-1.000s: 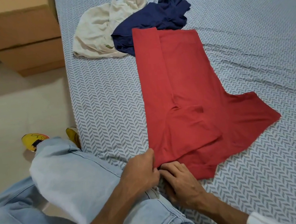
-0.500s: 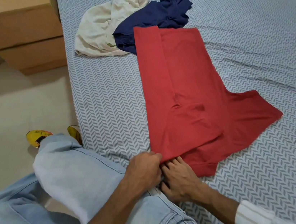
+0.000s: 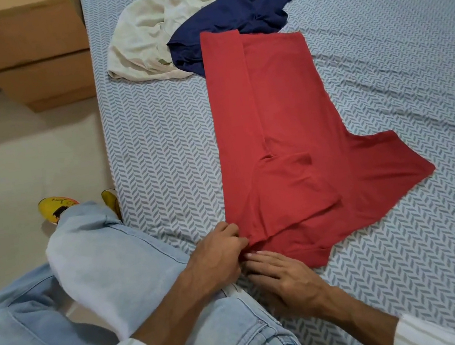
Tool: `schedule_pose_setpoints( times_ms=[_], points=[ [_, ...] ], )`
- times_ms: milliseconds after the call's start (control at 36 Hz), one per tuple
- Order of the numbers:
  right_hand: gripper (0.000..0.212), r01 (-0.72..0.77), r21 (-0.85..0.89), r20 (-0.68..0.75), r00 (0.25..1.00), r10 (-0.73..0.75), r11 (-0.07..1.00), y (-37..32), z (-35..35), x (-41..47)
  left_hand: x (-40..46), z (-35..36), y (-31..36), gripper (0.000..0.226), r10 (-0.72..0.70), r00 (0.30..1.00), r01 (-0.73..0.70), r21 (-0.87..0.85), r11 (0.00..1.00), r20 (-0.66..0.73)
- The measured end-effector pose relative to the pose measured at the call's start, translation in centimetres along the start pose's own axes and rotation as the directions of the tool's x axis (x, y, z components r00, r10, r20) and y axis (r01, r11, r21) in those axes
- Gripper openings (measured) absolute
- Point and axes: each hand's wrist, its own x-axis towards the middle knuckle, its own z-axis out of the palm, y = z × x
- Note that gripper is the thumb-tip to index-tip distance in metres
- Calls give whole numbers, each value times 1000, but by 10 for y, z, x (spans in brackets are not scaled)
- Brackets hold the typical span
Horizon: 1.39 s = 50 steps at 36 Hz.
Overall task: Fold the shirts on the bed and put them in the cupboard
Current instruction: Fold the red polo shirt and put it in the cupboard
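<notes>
The left hand (image 3: 220, 247) is curled shut, pinching the near corner of the red shirt (image 3: 281, 148), while the right hand (image 3: 281, 273) lies open and flat with fingertips touching that same corner at its 6 o'clock edge. Since half a second ago the right hand's fingers have flattened and spread. The shirt lies mid-bed (image 3: 158, 141), left side folded over, one sleeve out toward 3 o'clock.
</notes>
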Motion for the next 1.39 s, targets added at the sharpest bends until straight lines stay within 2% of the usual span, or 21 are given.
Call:
schedule_pose_setpoints(
  times_ms=[56,111,194,306,417,472,528,583,611,639,667,778,944,1000,1083,1139,1194,1250,1278,1333,1389],
  points=[
    [26,-35,54,-156,987,43,998,5,-8,0,-1,0,0,37,12,1000,-12,11,1000,0],
    [30,-120,28,-240,963,123,992,14,-17,4,0,1,0,37,23,1000,-23,20,1000,-8],
    [35,-267,-54,-255,935,246,962,34,-21,7,0,4,1,40,19,1000,-19,32,999,-2],
    [32,-272,-84,-238,940,246,959,54,-22,5,1,7,-1,33,-17,1000,17,-3,1000,1],
    [36,-435,-75,-342,856,387,897,71,-39,4,5,9,0,23,-33,999,33,-24,999,17],
    [42,-591,2,-392,741,545,806,77,-48,4,7,8,1,16,-29,999,30,-32,999,29],
    [47,-785,125,-410,516,752,607,86,-59,5,12,9,0,12,-15,999,16,-39,999,35],
    [49,-908,233,-337,260,905,347,97,-70,8,13,9,-1,13,-8,999,11,-50,999,53],
    [51,-934,270,-274,161,948,236,103,-75,9,15,8,-1,12,-14,998,17,-48,999,69],
    [50,-942,292,-208,105,972,164,109,-80,7,18,8,-1,11,-16,997,19,-39,999,80],
    [47,-943,305,-153,91,984,134,114,-83,6,17,7,-2,12,-22,995,25,-34,999,92],
    [19,-886,454,-62,78,995,98,132,-94,-4,24,8,-3,14,-12,993,17,-42,999,121],
    [20,-893,385,-147,189,971,232,139,-90,-10,35,4,1,19,-63,985,49,84,995,163],
    [23,-871,418,-219,179,959,258,145,-98,-21,42,3,2,16,-20,998,14,110,994,54],
    [30,-885,391,-389,90,917,253,166,-119,-48,63,-2,11,7,155,965,-130,125,984,-210],
    [36,-894,413,-442,-28,897,175,183,-134,-71,84,-11,24,10,191,944,-177,76,981,-269],
    [45,-884,465,-443,-180,878,53,202,-151,-91,108,-19,40,19,197,949,-208,-21,978,-247],
    [55,-785,609,-317,-373,872,-115,219,-164,-107,133,-22,58,36,158,969,-198,-212,957,-191],
    [58,-706,685,-226,-441,869,-180,228,-168,-114,143,-23,67,42,109,983,-155,-347,925,-148],
    [54,-548,809,-97,-480,872,-211,257,-164,-136,159,-22,79,45,-27,1000,19,-596,803,-4],
    [40,-447,877,-65,-473,879,-175,259,-173,-126,168,-19,84,50,-128,983,181,-751,635,129]
  ],
)
